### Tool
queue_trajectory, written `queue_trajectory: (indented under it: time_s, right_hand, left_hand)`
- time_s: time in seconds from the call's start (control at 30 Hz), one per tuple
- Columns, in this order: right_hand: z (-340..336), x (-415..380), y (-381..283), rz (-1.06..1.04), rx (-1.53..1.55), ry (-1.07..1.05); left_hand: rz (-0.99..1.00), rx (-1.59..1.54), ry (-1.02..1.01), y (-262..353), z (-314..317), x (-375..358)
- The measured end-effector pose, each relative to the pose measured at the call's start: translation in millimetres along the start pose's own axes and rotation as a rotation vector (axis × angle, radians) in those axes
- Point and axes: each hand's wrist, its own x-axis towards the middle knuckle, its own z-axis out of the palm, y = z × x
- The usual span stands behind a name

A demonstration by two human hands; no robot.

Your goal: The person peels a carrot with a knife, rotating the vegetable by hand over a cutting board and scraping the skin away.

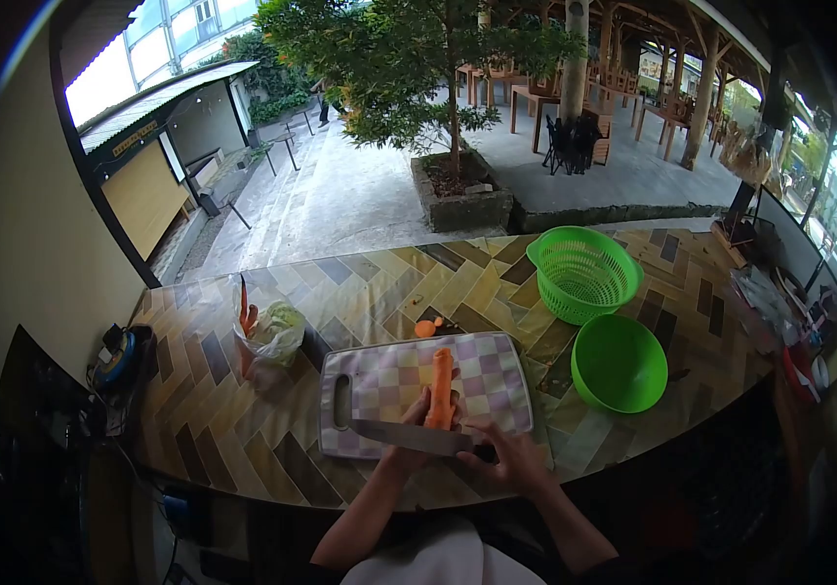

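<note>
A peeled orange carrot (443, 375) points away from me over the checkered cutting board (379, 375). My left hand (407, 444) is closed round its near end, partly hidden behind the knife blade. My right hand (508, 456) grips the dark handle of a large knife (418, 437), whose blade points left across the near end of the carrot. Just beyond the board's far edge lie small orange carrot pieces (425, 329).
A green colander (586, 273) and a green bowl (619, 364) stand right of the board. On the left, a plastic bag (277, 334) holds a pale green vegetable beside carrots (247, 322). Assorted items (794, 331) lie at the right edge.
</note>
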Motion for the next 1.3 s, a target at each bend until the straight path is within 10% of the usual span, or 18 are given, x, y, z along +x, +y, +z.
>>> queue_trajectory:
  time_s: [1.3]
  right_hand:
    - [-1,8,-20,-0.109,-0.052,-0.064]
  left_hand:
    - [0.099,-0.093,-0.045,2,8,-1]
